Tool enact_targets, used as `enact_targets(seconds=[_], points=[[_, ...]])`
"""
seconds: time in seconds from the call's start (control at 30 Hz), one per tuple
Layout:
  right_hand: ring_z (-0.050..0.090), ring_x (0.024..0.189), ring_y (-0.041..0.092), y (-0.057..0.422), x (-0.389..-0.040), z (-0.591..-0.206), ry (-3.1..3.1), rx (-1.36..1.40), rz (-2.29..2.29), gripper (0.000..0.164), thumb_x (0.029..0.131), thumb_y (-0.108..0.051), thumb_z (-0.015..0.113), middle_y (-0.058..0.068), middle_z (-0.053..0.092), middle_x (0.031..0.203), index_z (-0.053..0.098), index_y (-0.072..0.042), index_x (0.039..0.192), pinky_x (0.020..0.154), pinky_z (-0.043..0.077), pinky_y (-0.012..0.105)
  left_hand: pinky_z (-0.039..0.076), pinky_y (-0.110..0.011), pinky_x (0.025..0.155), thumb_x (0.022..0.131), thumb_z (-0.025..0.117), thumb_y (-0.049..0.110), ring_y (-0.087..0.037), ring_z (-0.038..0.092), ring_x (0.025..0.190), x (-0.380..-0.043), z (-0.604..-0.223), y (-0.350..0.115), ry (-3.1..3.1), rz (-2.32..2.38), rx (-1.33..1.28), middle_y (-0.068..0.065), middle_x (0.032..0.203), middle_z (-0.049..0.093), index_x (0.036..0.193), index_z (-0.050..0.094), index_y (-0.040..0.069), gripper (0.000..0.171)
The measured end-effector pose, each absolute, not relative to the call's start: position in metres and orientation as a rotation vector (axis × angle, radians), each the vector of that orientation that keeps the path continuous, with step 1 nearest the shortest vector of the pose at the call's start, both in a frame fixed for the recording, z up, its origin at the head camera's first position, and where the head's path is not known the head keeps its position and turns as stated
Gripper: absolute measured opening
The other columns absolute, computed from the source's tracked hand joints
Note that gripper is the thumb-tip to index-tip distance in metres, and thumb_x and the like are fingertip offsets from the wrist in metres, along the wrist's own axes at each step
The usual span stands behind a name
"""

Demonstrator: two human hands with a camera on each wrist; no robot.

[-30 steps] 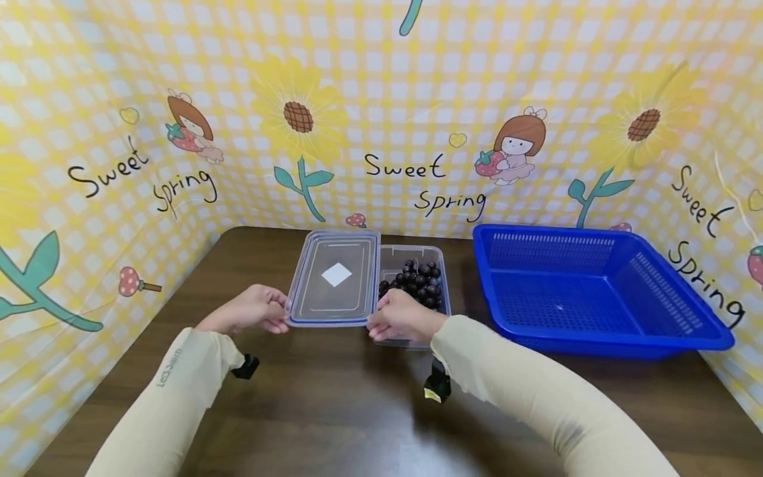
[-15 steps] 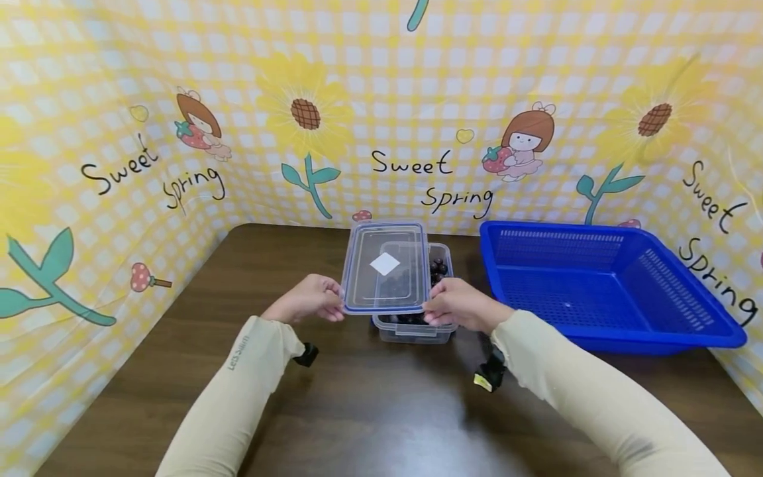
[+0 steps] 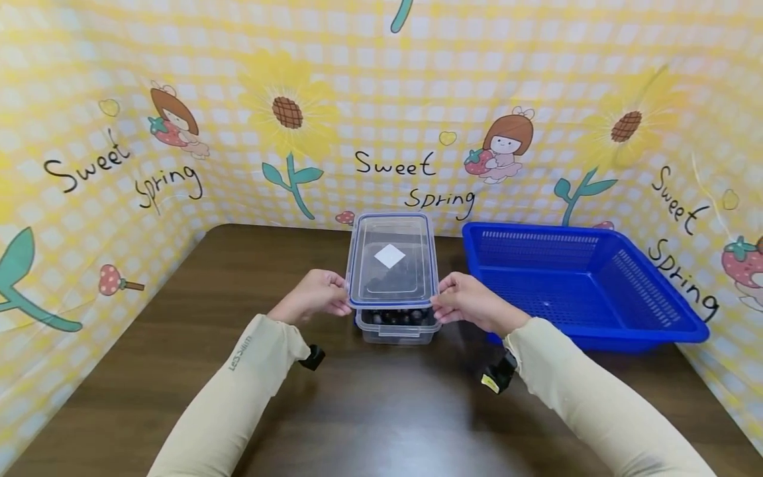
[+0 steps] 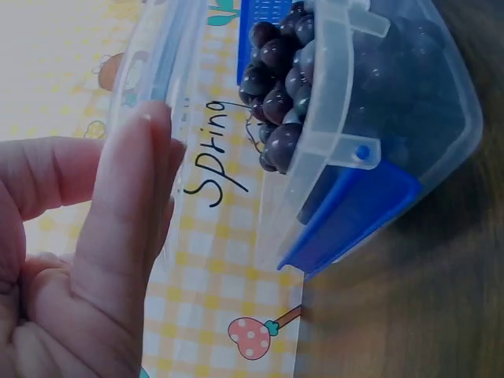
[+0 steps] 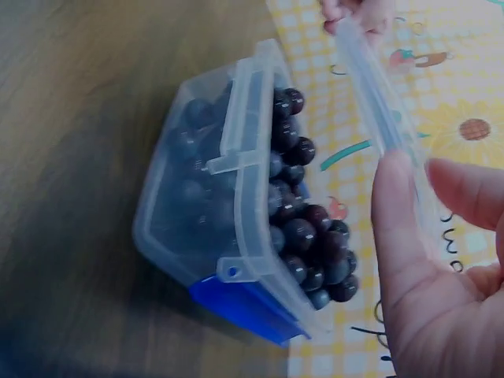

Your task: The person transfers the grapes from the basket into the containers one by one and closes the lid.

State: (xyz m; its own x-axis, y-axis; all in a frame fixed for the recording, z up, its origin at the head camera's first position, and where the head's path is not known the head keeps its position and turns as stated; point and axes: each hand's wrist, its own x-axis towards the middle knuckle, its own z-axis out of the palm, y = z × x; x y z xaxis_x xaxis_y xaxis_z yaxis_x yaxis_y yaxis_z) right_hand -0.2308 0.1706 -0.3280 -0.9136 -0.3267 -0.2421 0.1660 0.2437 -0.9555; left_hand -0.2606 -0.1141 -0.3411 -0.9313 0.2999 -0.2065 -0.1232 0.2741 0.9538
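1. At its near left corner, the lid (image 3: 390,281) is pinched between thumb and fingers by the left hand (image 3: 312,295).
2. Over the box (image 3: 396,336) of grapes (image 3: 396,317), it is held apart from the near rim.
3. Its near right corner is pinched likewise by the right hand (image 3: 473,301).
4. Farther right, a basket (image 3: 572,291) is seen.

A booth: table (image 3: 369,404), cloth backdrop (image 3: 381,79) (yellow-checked).
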Motion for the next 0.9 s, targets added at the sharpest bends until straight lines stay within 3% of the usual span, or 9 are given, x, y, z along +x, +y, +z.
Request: enact_targets(seconds=[0.17,0.33,0.43,0.57,0.73,0.9], points=[[0.064,0.070,0.015,0.165,-0.235,-0.327,2.199,-0.127,-1.762,0.021,0.097,-0.003,0.053,0.021,0.064,0.096,0.044,0.009,0.112,0.069,0.057,0.029,0.056,-0.023,0.057,0.092,0.048,-0.007,-0.010,0.063,0.055,-0.260,-0.338,-0.122,2.189,1.733,0.142,-0.007,0.067,0.063,0.105,0.052,-0.020,0.019],[0.066,0.077,0.016,0.157,-0.242,-0.334,2.371,-0.101,-1.914,0.031,0.094,0.009,0.042,0.019,0.066,0.100,0.053,0.013,0.123,0.074,0.056,0.029,0.055,-0.022,0.057,0.093,0.047,-0.006,-0.009,0.063,0.056,-0.259,-0.332,-0.127,2.190,1.744,0.142,-0.007,0.066,0.063,0.110,0.051,-0.022,0.024],[0.066,0.098,0.028,0.151,-0.245,-0.339,2.744,-0.256,-1.661,0.042,0.088,0.012,0.049,0.025,0.062,0.116,0.052,0.012,0.129,0.084,0.054,0.036,0.055,-0.021,0.058,0.093,0.047,-0.005,-0.009,0.063,0.057,-0.256,-0.328,-0.130,2.180,1.740,0.135,-0.006,0.067,0.063,0.111,0.051,-0.022,0.025],[0.058,0.113,0.037,0.147,-0.248,-0.339,3.111,-0.505,-1.370,0.050,0.085,0.001,0.068,0.025,0.056,0.127,0.053,0.008,0.132,0.092,0.049,0.043,0.055,-0.021,0.058,0.090,0.047,-0.003,-0.010,0.063,0.059,-0.247,-0.317,-0.133,2.182,1.746,0.152,-0.006,0.068,0.062,0.109,0.052,-0.019,0.025],[0.058,0.109,0.035,0.146,-0.250,-0.342,3.385,-0.936,-1.401,0.034,0.080,0.000,0.075,0.024,0.061,0.119,0.066,0.009,0.112,0.087,0.050,0.046,0.055,-0.021,0.058,0.089,0.048,0.000,-0.011,0.063,0.058,-0.235,-0.301,-0.135,2.181,1.770,0.125,-0.006,0.069,0.063,0.108,0.055,-0.016,0.026],[0.063,0.096,0.034,0.143,-0.250,-0.349,3.511,-1.304,-1.584,0.031,0.072,0.010,0.077,0.022,0.066,0.104,0.068,0.009,0.102,0.080,0.053,0.041,0.056,-0.024,0.064,0.092,0.047,0.008,-0.012,0.065,0.062,-0.226,-0.289,-0.130,2.200,1.883,0.127,-0.005,0.068,0.065,0.098,0.059,-0.009,0.022]])
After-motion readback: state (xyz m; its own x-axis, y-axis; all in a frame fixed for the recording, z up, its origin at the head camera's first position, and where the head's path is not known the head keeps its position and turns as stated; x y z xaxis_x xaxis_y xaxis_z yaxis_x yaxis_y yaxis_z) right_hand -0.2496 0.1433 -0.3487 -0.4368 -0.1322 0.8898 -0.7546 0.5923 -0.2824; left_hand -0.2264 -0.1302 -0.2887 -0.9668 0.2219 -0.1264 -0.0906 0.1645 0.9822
